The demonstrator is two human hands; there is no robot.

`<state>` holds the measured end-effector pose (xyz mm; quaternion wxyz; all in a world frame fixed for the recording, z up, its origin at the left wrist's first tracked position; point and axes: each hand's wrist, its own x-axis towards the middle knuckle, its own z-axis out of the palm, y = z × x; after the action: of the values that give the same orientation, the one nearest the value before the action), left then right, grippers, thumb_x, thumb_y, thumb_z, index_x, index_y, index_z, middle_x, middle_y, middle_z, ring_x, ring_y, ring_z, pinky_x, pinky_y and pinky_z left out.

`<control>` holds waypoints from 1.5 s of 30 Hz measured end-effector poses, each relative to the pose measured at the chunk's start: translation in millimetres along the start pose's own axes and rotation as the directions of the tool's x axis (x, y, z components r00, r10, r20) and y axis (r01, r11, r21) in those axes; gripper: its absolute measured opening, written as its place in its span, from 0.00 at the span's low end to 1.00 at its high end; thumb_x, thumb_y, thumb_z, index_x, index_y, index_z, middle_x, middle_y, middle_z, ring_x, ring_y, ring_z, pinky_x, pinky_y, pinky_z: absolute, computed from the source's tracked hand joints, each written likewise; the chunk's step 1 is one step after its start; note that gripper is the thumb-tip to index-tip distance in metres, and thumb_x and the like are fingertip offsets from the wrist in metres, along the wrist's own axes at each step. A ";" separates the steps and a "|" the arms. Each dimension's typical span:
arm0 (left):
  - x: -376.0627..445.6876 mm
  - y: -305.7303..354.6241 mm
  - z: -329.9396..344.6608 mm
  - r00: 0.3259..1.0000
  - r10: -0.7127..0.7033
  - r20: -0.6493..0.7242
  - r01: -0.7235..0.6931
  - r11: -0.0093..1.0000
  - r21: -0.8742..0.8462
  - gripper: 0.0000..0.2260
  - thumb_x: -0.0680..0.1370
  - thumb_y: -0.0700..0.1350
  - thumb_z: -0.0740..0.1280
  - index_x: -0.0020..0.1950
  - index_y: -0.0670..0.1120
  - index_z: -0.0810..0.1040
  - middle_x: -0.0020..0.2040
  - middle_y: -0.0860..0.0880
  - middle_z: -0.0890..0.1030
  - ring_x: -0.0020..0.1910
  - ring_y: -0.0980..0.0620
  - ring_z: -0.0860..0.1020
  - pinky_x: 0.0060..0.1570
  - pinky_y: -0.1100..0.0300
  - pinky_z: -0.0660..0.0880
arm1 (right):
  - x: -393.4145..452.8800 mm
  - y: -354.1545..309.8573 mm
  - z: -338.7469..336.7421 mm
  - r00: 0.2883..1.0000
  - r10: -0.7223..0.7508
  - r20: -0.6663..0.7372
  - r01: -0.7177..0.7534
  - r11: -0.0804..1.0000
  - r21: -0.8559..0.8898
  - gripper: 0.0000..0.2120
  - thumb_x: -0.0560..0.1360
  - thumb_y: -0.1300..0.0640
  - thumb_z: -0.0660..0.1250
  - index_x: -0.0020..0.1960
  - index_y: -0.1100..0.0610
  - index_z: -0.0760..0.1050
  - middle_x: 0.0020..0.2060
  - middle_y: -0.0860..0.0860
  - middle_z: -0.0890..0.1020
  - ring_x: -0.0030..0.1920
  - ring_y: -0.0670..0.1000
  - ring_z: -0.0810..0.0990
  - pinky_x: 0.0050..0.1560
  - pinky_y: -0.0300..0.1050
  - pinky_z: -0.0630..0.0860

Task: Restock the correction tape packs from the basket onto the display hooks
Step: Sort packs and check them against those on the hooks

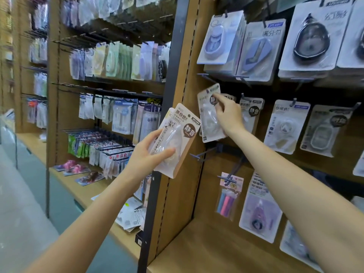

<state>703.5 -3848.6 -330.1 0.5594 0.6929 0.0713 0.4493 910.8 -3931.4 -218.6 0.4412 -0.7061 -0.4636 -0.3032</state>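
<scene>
Packs sat in the left hand, a small stack, thumb curled across the clear blister on the front and the other fingers hidden behind the cards. Stack was tilted, top leaning right, held in front of the wooden upright of the display. Right hand was up at the panel, fingers clamped on a single pack: thumb and forefinger pinched its top edge near the hang hole, the rest of the fingers curled over its blister. That pack was tilted, lying against the board just left of the fingers; whether it was already on a hook could not be told. Just above the right fingertips a bare hook stuck out. Just right of the fingers hung a matching pack with a dark speech-bubble mark, and further right two more hung packs. Below the right wrist another bare hook stuck out, and lower down hung a small bag of coloured sticks. Beyond the left fingers, to the left, blurred rows of hung stationery. Basket was out of view.
</scene>
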 end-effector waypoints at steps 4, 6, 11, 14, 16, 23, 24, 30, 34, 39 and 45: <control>-0.1 -3.1 -3.6 1.000 -0.007 -0.002 0.007 0.999 -0.036 0.20 0.73 0.43 0.70 0.62 0.58 0.70 0.57 0.53 0.79 0.52 0.53 0.80 0.43 0.62 0.79 | -2.4 9.1 8.0 0.996 0.087 -0.014 -0.086 0.995 0.042 0.19 0.80 0.63 0.56 0.70 0.56 0.69 0.64 0.55 0.76 0.64 0.54 0.74 0.61 0.39 0.67; -0.6 -3.8 -3.2 1.000 -0.007 -0.016 0.006 0.999 -0.046 0.21 0.73 0.44 0.70 0.62 0.58 0.70 0.57 0.53 0.79 0.52 0.54 0.80 0.41 0.65 0.79 | 0.2 11.5 8.9 0.983 0.175 0.050 -0.173 0.984 -0.041 0.21 0.80 0.63 0.56 0.72 0.55 0.66 0.65 0.57 0.75 0.62 0.57 0.74 0.61 0.45 0.70; 1.0 -5.0 -2.5 0.999 0.013 -0.038 -0.016 0.997 -0.077 0.20 0.73 0.46 0.70 0.59 0.63 0.70 0.57 0.55 0.78 0.50 0.58 0.81 0.43 0.64 0.79 | -21.2 -15.9 -0.7 0.986 0.137 0.098 -0.123 0.984 -0.132 0.18 0.79 0.59 0.60 0.68 0.58 0.69 0.67 0.56 0.67 0.66 0.57 0.65 0.62 0.44 0.64; -0.1 -6.7 2.4 0.998 0.039 -0.043 -0.041 0.998 -0.057 0.20 0.72 0.47 0.71 0.58 0.64 0.69 0.58 0.56 0.77 0.54 0.56 0.79 0.50 0.58 0.78 | -73.3 -36.1 -10.0 0.918 0.237 0.318 -0.323 0.912 0.252 0.17 0.78 0.49 0.62 0.64 0.55 0.71 0.59 0.50 0.73 0.58 0.49 0.75 0.56 0.40 0.69; -1.2 -5.8 8.7 0.997 0.071 -0.040 -0.072 0.997 -0.033 0.21 0.72 0.47 0.71 0.58 0.64 0.68 0.59 0.57 0.76 0.55 0.58 0.77 0.49 0.62 0.78 | -102.7 -43.3 -12.7 0.760 0.218 0.613 -0.534 0.746 0.397 0.20 0.75 0.45 0.65 0.63 0.54 0.71 0.56 0.49 0.78 0.50 0.49 0.82 0.53 0.43 0.77; 1.9 4.2 29.0 0.989 0.141 -0.049 -0.139 0.990 0.027 0.22 0.73 0.45 0.69 0.64 0.57 0.67 0.52 0.63 0.74 0.44 0.73 0.76 0.38 0.73 0.74 | -112.3 -33.8 -4.3 0.720 0.136 0.681 -0.632 0.532 0.563 0.26 0.70 0.60 0.73 0.65 0.54 0.68 0.56 0.55 0.80 0.55 0.52 0.81 0.58 0.51 0.78; 2.8 4.3 30.1 0.988 0.142 -0.054 -0.140 0.989 0.041 0.23 0.73 0.46 0.69 0.65 0.57 0.66 0.53 0.65 0.73 0.45 0.74 0.75 0.40 0.75 0.73 | -110.7 -33.0 -4.0 0.722 0.148 0.677 -0.641 0.510 0.573 0.24 0.71 0.61 0.72 0.65 0.54 0.69 0.56 0.55 0.80 0.54 0.52 0.82 0.57 0.51 0.78; 2.6 0.7 24.5 0.988 0.132 -0.077 -0.128 0.990 0.052 0.27 0.74 0.54 0.64 0.72 0.53 0.63 0.62 0.65 0.67 0.55 0.80 0.66 0.52 0.79 0.67 | -97.3 -22.5 -0.1 0.776 0.248 0.580 -0.618 0.485 0.618 0.22 0.71 0.65 0.70 0.64 0.58 0.69 0.55 0.56 0.80 0.53 0.53 0.81 0.51 0.46 0.79; 3.9 -5.5 10.4 0.970 0.149 -0.192 -0.124 0.983 0.135 0.23 0.77 0.43 0.66 0.70 0.54 0.66 0.60 0.66 0.68 0.50 0.82 0.65 0.44 0.84 0.63 | -72.6 -10.1 -8.8 0.907 0.297 0.297 -0.416 0.738 0.532 0.31 0.74 0.63 0.67 0.72 0.51 0.58 0.56 0.50 0.76 0.57 0.51 0.77 0.57 0.47 0.76; 2.0 -5.4 5.5 0.983 0.138 -0.123 -0.114 0.977 0.181 0.24 0.77 0.38 0.65 0.69 0.57 0.67 0.63 0.62 0.67 0.62 0.65 0.64 0.58 0.66 0.65 | -47.5 -0.7 -9.7 0.984 0.064 0.168 -0.086 0.988 0.129 0.34 0.77 0.65 0.61 0.77 0.48 0.50 0.61 0.50 0.68 0.53 0.46 0.70 0.52 0.19 0.63; 3.5 -8.1 1.3 0.992 0.109 -0.069 -0.095 0.977 0.189 0.26 0.75 0.34 0.63 0.68 0.55 0.67 0.63 0.57 0.67 0.61 0.61 0.68 0.61 0.55 0.70 | -43.9 -6.1 -2.5 0.984 0.098 0.146 -0.106 0.993 0.048 0.28 0.79 0.63 0.60 0.76 0.52 0.54 0.53 0.52 0.65 0.44 0.42 0.65 0.39 0.19 0.61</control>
<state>709.7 -3844.6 -335.0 0.4653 0.7264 0.0993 0.4960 888.1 -3949.6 -252.2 0.4410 -0.7365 -0.4654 -0.2156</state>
